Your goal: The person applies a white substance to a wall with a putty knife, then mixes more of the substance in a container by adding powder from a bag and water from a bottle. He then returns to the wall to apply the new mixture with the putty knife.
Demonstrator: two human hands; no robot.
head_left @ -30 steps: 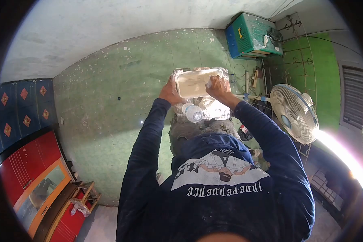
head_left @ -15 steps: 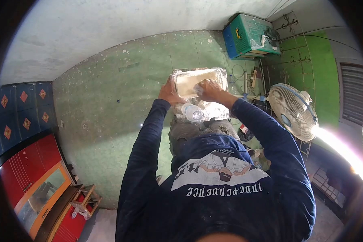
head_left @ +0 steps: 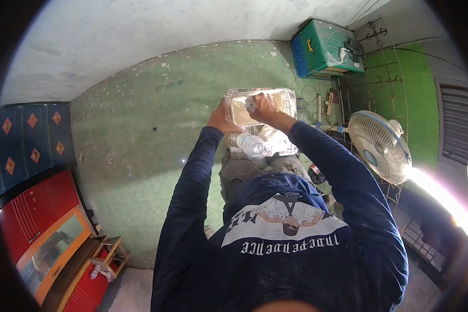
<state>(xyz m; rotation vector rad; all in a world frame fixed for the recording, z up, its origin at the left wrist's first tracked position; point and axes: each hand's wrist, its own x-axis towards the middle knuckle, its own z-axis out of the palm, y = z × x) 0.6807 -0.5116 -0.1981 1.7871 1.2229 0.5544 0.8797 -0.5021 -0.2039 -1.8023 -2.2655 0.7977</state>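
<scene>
In the head view, a shallow rectangular tray (head_left: 237, 115) with a pale inside and shiny, foil-like rim sits in front of my body. My left hand (head_left: 223, 117) grips its left side, fingers curled round the edge. Over the tray's middle, my right hand (head_left: 265, 109) is closed around a small greyish-white wad (head_left: 251, 103); its material cannot be made out. A clear plastic bottle (head_left: 251, 145) stands or leans on the near side, below the tray. Beside it spreads a shiny foil-like surface (head_left: 279, 141), close to my lap.
A standing fan (head_left: 378, 145) is to the right, near a metal rack (head_left: 395, 86). At the back right stands a green and blue cabinet (head_left: 327, 49). Red furniture with a mirror (head_left: 62, 242) stands at lower left. Green tiles (head_left: 156, 114) surround the tray.
My right hand has moved up and slightly left over the tray, still closed on the wad. My left hand keeps its hold on the tray's side. The whole view has shifted slightly.
</scene>
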